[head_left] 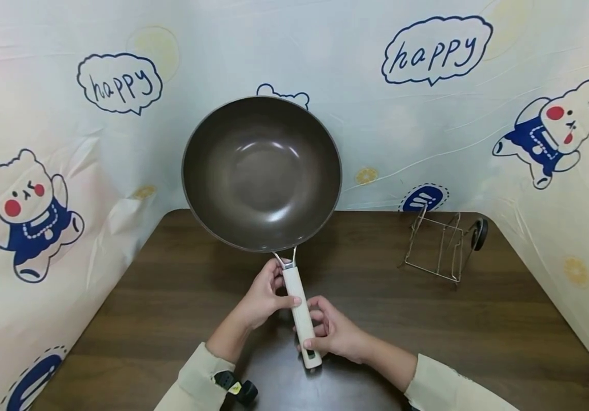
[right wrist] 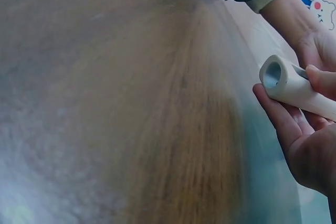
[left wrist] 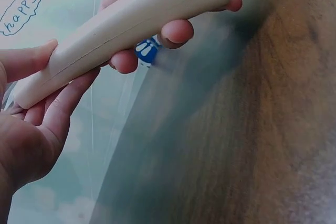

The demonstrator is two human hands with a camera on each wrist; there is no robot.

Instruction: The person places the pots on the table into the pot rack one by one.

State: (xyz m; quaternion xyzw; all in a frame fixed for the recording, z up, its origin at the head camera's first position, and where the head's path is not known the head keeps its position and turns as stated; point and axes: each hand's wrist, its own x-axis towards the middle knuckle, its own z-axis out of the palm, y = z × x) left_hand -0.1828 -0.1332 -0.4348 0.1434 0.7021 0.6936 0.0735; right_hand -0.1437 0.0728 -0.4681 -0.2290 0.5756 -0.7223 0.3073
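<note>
Low in the centre of the head view, two hands share one cream handle: the right hand sits nearest the camera, fingers curled around the handle's butt end, while the left hand grips just above it, thumb laid across the upper stretch near the wire fork that joins handle to pan. The left wrist view shows the handle crossing its upper left, the left fingers wrapped loosely beneath it and the other hand's fingertips closed around the far end. The right wrist view catches the hollow butt of the handle at its right edge, resting in the curled right palm. From the hands, the long axis runs almost straight up the frame, tilting slightly left, to the dark brown wok, which fills the upper centre with its bowl tipped toward the camera, apparently lifted off the wooden table. The left hand is the nearer one to the bowl. Well apart, at middle right, a wire rack stands on the table before the cartoon-printed backdrop.
</note>
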